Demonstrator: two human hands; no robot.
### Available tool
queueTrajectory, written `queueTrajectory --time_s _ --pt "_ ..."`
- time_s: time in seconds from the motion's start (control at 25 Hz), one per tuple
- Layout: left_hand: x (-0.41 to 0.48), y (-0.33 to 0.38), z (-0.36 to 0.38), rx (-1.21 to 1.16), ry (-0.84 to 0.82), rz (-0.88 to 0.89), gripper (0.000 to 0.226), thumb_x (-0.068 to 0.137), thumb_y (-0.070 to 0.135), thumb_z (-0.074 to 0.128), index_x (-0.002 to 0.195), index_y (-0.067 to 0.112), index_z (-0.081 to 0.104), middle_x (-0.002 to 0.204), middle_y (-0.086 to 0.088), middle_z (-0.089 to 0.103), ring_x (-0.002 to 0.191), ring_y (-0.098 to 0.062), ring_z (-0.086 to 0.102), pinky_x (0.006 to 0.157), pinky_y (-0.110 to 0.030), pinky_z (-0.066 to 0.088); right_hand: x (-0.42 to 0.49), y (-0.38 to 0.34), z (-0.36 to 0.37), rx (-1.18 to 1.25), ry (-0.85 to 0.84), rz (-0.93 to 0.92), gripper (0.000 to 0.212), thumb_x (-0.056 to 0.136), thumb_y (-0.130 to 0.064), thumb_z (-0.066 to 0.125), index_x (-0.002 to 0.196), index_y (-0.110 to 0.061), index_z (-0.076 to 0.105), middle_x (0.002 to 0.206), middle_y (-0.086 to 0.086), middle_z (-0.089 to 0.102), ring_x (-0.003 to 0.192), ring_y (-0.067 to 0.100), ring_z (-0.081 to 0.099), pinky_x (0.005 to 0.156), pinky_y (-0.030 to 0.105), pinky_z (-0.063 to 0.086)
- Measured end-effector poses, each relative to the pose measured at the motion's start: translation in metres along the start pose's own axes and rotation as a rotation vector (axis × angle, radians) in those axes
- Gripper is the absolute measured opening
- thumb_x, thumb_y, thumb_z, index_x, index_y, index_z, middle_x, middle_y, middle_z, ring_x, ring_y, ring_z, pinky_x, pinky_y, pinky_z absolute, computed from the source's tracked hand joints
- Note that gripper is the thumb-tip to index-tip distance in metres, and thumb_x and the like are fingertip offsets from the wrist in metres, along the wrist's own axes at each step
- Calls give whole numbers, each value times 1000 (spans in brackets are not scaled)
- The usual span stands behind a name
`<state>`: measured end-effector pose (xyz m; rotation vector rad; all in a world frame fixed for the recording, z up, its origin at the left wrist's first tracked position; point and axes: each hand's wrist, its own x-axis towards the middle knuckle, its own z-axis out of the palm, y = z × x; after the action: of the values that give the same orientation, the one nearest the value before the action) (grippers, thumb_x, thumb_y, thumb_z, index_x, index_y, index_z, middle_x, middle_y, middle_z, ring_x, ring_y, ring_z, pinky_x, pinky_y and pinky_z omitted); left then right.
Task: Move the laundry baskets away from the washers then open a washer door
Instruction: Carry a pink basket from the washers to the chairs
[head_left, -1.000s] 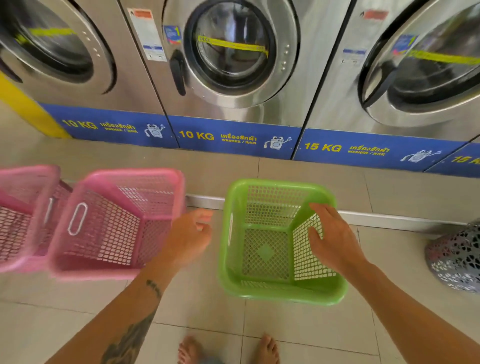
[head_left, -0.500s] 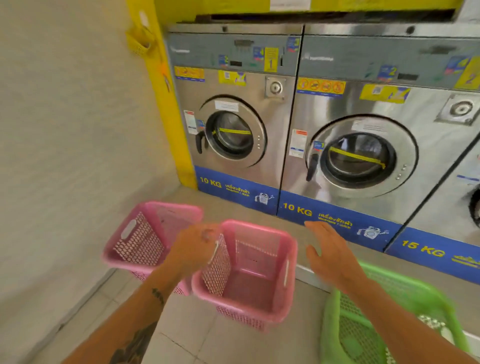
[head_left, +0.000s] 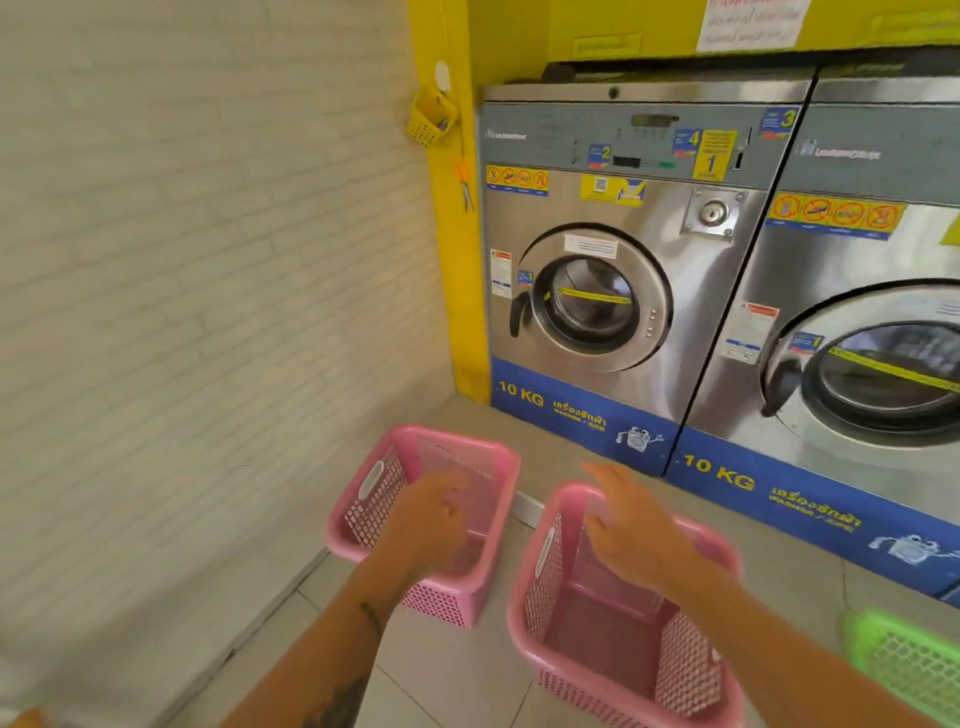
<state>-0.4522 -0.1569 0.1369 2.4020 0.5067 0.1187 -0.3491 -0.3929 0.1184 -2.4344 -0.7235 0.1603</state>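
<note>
Tiled floor, corner of a laundromat, head view. Two pink baskets stand near the wall: far pink basket (head_left: 415, 519) toward the corner, near pink basket (head_left: 618, 623) just beside it; a green basket (head_left: 909, 665) sits at the right edge. Left hand (head_left: 431, 525) hangs loosely curled inside the far one; contact unclear. Right hand (head_left: 634, 525), fingers spread, holds nothing over the near one. Basket-clearing step appears in hand. Next likely: reach the washer door (head_left: 592, 301), shut, handle (head_left: 518, 314) at its left.

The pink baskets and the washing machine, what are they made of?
The pink baskets look like glossy moulded plastic: thin walls full of small holes. The washing machine front looks like brushed steel, grey and shiny with blurry reflections; its door window seems glass.
</note>
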Motion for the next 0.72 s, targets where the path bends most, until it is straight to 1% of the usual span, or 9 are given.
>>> queueTrajectory --time_s 0.2,0.32,0.4,0.44,0.48,0.52,0.56,0.64,0.72 --pt "60 -45 8 21 1 -118 18 90 11 51 102 19 63 100 4 62 86 -11 60 67 -20 51 87 -3 51 26 -92 40 62 84 -12 51 144 -12 37 145 8 42 130 25 42 108 34 32" --pt "94 -74 9 20 21 -123 27 90 10 54 110 25 63 109 13 59 95 -7 57 64 -11 42 126 -5 76 10 -161 57 56 84 -11 50 139 -10 42 140 11 46 126 26 45 106 34 34" --pt "119 -94 10 -19 26 -134 33 88 8 55 113 29 63 104 18 55 98 -7 56 67 -9 42 152 -4 93 -4 -186 74 50 83 -9 49 133 -7 46 134 13 51 121 29 49 103 36 38" --pt "129 -103 11 -15 22 -142 36 88 8 55 114 30 63 103 19 54 100 -6 56 70 -9 43 162 -5 100 -15 -197 84 48 83 -7 48 131 -6 47 132 14 52 118 29 50 101 39 40" --pt "140 -116 13 9 17 -149 38 87 8 56 116 31 62 107 18 54 105 -5 53 81 -12 44 172 -6 109 -27 -212 98 48 83 -6 48 132 -6 47 131 13 52 117 29 51 100 40 42" --pt "153 -131 17 47 11 -145 40 86 10 57 120 31 60 116 15 55 113 -6 50 93 -18 42 182 -6 119 -36 -222 115 50 83 -5 48 133 -7 46 131 13 51 117 28 51 100 41 42" --pt "169 -149 21 91 0 -143 42 86 14 57 124 30 57 126 13 53 120 -9 46 101 -25 40 195 -4 133 -49 -235 141 52 82 -4 48 134 -7 45 132 12 50 119 28 49 100 41 42" --pt "200 -184 28 183 -34 -139 49 84 24 56 132 32 48 140 11 44 131 -15 38 107 -36 38 216 1 161 -77 -257 183 56 80 -4 47 135 -6 43 134 10 47 122 29 47 101 41 42" --pt "233 -223 37 261 -87 -102 60 81 31 57 138 30 39 147 8 37 137 -21 31 111 -42 35 237 10 195 -102 -259 247 60 80 -5 49 140 -7 39 138 8 44 126 29 44 104 43 42"
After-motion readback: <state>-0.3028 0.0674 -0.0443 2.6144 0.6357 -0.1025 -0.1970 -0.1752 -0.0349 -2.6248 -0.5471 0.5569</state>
